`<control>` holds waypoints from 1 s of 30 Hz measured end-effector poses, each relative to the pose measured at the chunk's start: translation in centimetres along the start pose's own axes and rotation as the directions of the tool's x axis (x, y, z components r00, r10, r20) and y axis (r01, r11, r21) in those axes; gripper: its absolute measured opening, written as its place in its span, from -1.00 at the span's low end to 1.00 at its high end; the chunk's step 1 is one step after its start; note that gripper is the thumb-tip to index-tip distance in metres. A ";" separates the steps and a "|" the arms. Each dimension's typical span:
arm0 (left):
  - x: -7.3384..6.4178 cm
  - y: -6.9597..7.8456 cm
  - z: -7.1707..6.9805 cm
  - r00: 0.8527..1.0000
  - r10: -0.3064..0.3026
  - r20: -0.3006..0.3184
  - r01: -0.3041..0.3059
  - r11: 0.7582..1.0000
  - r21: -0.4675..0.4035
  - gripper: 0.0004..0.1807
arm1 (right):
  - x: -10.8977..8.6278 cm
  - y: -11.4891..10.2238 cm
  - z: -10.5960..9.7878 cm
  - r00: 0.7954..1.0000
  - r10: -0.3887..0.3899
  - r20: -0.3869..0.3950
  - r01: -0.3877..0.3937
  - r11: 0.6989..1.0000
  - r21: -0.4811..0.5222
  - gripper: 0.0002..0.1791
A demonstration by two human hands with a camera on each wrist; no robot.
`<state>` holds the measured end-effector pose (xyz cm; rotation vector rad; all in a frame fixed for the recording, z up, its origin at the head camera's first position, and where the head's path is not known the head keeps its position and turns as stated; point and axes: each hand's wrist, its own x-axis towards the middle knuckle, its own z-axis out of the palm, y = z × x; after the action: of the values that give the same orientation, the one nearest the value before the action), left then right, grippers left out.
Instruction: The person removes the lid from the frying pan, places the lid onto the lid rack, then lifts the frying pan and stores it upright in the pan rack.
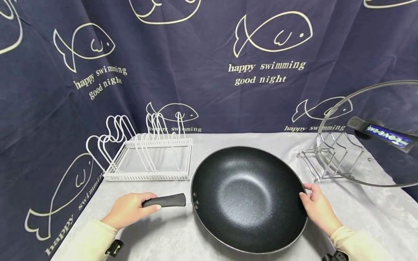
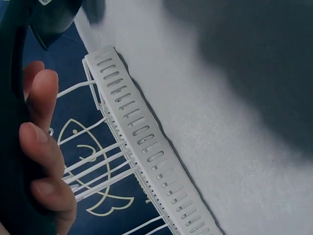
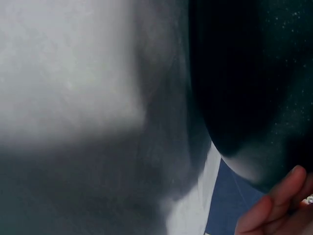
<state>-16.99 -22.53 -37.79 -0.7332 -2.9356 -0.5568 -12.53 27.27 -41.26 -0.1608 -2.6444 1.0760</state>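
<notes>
My cameras show me two hands: one left hand (image 1: 130, 210) and one right hand (image 1: 319, 206). I count one pan (image 1: 248, 199), one lid (image 1: 385, 134), two racks (image 1: 147, 176), two sleeves (image 1: 93, 239), two wrist devices (image 1: 115, 248), one table (image 1: 163, 233), five fish drawings (image 1: 283, 38) with tails in view, plus three cropped outlines (image 1: 161, 23).

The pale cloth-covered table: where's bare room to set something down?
Bare patches: behind the round black wok, between white wire rack and silver wire stand; also right of the right hand, before that stand. Crowded: the middle, where left hand and right hand hold the wok.
</notes>
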 end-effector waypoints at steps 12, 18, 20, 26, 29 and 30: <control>0.5 0.8 0.6 0.995 -0.097 -0.024 0.099 0.993 0.060 -0.75 | 2.2 0.1 0.0 0.999 -0.041 -0.013 0.041 0.999 -0.013 -0.70; 0.1 1.4 0.6 0.990 -0.138 -0.017 0.138 0.990 0.022 -0.76 | 2.9 0.4 0.1 0.999 -0.046 0.022 0.046 0.999 -0.005 -0.70; 0.0 1.5 0.6 0.989 -0.150 -0.005 0.150 0.989 0.013 -0.76 | 2.8 0.5 0.3 0.999 -0.040 0.037 0.040 0.999 -0.007 -0.69; -0.1 1.9 0.4 0.981 -0.193 0.015 0.193 0.981 0.001 -0.75 | 3.1 0.8 0.5 0.999 -0.036 0.041 0.035 0.999 0.014 -0.68; 0.0 2.1 0.4 0.979 -0.204 0.021 0.205 0.979 -0.017 -0.75 | 3.1 1.0 0.3 0.999 -0.023 0.023 0.022 0.999 0.041 -0.67; 0.0 2.2 0.4 0.979 -0.204 0.022 0.205 0.979 -0.024 -0.75 | 3.1 1.0 0.2 1.000 -0.009 0.020 0.009 0.999 0.047 -0.67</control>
<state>-15.94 -20.57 -37.45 -0.4428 -3.0479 -0.6064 -15.51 28.46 -41.44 -0.1290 -2.6321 1.1414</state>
